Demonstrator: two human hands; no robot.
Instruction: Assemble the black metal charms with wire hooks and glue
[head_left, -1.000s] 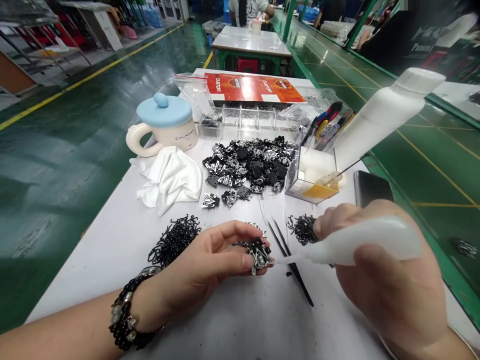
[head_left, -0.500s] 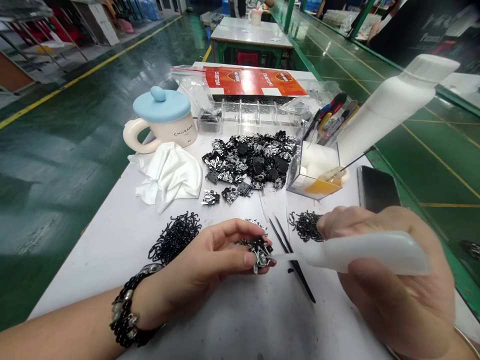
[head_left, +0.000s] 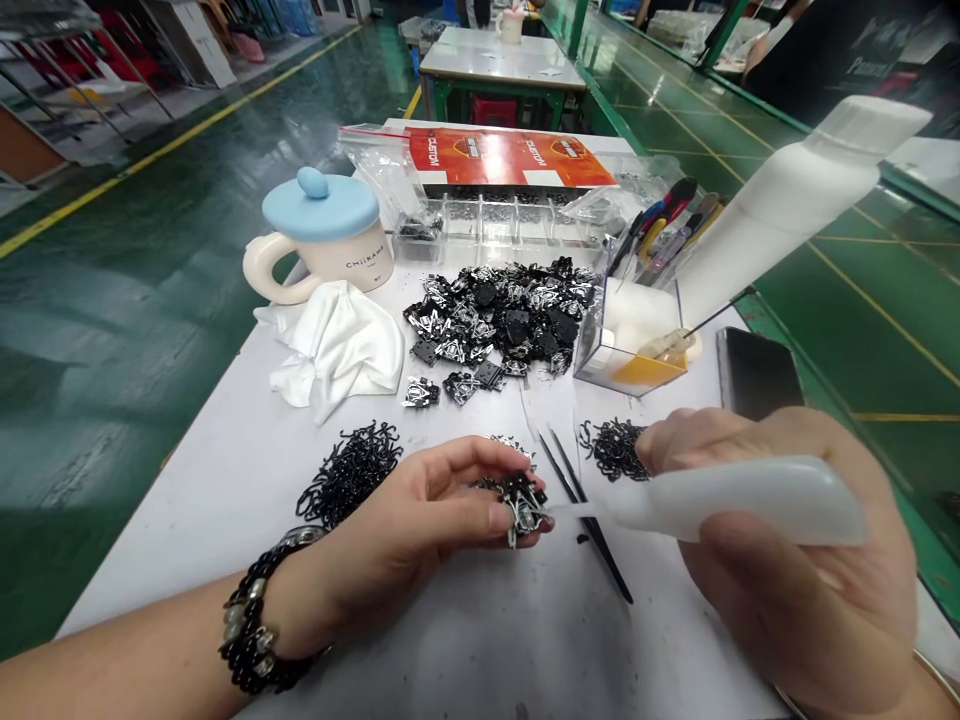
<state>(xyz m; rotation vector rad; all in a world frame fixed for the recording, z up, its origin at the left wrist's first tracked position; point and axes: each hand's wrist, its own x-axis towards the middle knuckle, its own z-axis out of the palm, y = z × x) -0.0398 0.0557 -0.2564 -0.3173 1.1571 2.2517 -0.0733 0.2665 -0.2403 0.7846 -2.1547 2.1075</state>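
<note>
Low over the white table, my left hand (head_left: 442, 510) pinches a small black-and-silver part (head_left: 525, 508) between thumb and fingers. My right hand (head_left: 802, 560) is closed round a translucent white squeeze bottle (head_left: 757, 500), held nearly level. Its thin nozzle points left, and the tip meets or nearly meets the right edge of the part. Black tweezers (head_left: 592, 525) lie on the table beneath the nozzle. Small black curved pieces form a pile (head_left: 349, 475) left of my left hand and another pile (head_left: 613, 448) behind the bottle. A heap of similar black-and-silver parts (head_left: 502, 325) lies farther back.
A cream mug with a blue lid (head_left: 330, 235) and a crumpled white cloth (head_left: 341, 350) stand at left. Back right are a clear tool holder (head_left: 634, 345), a tall white bottle (head_left: 787, 215) and a dark phone-like slab (head_left: 757, 372). A divided clear tray (head_left: 499, 230) lies behind the heap.
Both hands keep nearly the same pose, with the nozzle still at the part. My right hand and the bottle have shifted very slightly. The view has moved a little.
</note>
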